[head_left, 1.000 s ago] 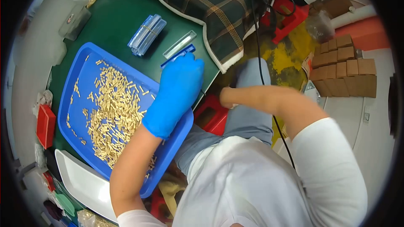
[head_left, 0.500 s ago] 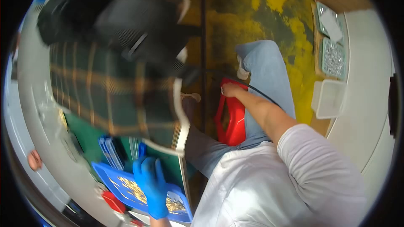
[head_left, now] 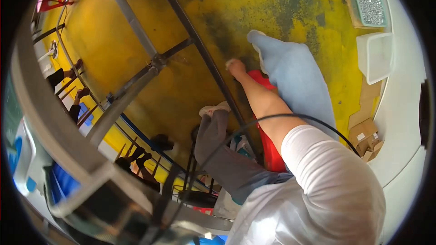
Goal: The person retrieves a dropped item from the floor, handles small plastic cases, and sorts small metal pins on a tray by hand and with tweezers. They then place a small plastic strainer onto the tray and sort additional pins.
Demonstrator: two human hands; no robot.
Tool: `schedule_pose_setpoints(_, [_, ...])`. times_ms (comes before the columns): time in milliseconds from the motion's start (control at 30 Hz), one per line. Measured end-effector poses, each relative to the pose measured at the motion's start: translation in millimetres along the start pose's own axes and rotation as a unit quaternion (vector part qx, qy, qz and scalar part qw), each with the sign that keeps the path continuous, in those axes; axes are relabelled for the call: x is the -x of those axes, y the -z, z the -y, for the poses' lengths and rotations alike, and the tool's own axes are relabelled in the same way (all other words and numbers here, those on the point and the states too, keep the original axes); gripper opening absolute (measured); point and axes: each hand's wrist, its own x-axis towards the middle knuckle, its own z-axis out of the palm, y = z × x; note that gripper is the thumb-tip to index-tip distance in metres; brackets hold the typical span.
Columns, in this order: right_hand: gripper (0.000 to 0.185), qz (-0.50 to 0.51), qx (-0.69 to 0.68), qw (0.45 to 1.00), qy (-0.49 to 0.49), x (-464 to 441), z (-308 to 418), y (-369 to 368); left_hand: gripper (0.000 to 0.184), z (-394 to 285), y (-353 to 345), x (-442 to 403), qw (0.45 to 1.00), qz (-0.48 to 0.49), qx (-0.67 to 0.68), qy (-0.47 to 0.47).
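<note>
My bare right hand [head_left: 235,68] is low over the yellow floor, just left of the top of a red stool [head_left: 271,149]. Its fingers look curled together, with a small pale spot at their tips; what they hold, if anything, is too small to make out. My left hand is out of view. A black cable [head_left: 290,115] crosses over my right forearm. The stool is partly behind that forearm, beside my leg in light blue trousers [head_left: 295,70].
A metal frame with crossing bars [head_left: 181,11] stands at the left. Farther left are other people's feet and legs [head_left: 72,72]. At the right are a bin of small silvery parts [head_left: 369,4], a clear plastic box [head_left: 376,56] and an open cardboard box [head_left: 364,138].
The view has swung down below the table. The blue-gloved left hand, the parts tray and the checked cloth have left the view. My right hand has moved from the stool's edge out over the floor.
</note>
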Motion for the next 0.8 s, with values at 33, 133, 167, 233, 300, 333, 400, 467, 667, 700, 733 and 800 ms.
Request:
schedule_pose_setpoints(33, [0.015,0.002,-0.021,0.996,-0.082,-13,-55,-21,0.029,1,-4,-7,1.000,0.017,-0.013,0.000])
schedule_pose_setpoints(133, [0.012,-0.078,-0.094,0.968,-0.217,6,-110,-29,0.030,6,-15,-13,0.997,0.060,-0.054,0.021])
schedule_pose_setpoints(167, [0.011,-0.100,-0.111,0.954,-0.261,9,-135,-40,0.030,10,-19,-13,0.995,0.074,-0.067,0.029])
schedule_pose_setpoints(233, [0.010,-0.119,-0.124,0.935,-0.311,9,-170,-62,0.030,16,-22,-13,0.990,0.103,-0.091,0.044])
schedule_pose_setpoints(300, [0.008,-0.158,-0.127,0.926,-0.319,8,-193,-79,0.031,25,-25,-13,0.983,0.134,-0.112,0.055])
schedule_pose_setpoints(333, [0.008,-0.176,-0.128,0.921,-0.322,11,-201,-87,0.031,30,-25,-13,0.979,0.148,-0.123,0.061])
schedule_pose_setpoints(400, [0.008,-0.136,-0.211,0.907,-0.339,9,-206,-91,0.032,37,-25,-13,0.972,0.173,-0.142,0.076])
schedule_pose_setpoints(467, [0.008,-0.068,-0.377,0.854,-0.352,2,-198,-88,0.032,45,-29,-17,0.964,0.197,-0.158,0.086])
schedule_pose_setpoints(667, [0.011,-0.089,-0.278,0.906,-0.306,-34,-306,-140,0.035,66,-31,-16,0.933,0.263,-0.211,0.128])
schedule_pose_setpoints(700, [0.011,-0.073,-0.181,0.965,-0.177,-45,-368,-162,0.035,70,-23,-19,0.923,0.282,-0.223,0.133])
schedule_pose_setpoints(733, [0.012,-0.052,-0.079,0.995,-0.039,-33,-378,-162,0.035,73,-17,-20,0.915,0.300,-0.233,0.139])
schedule_pose_setpoints(800, [0.010,-0.118,-0.198,0.952,-0.203,-42,-339,-148,0.036,78,-17,-19,0.902,0.324,-0.239,0.155])
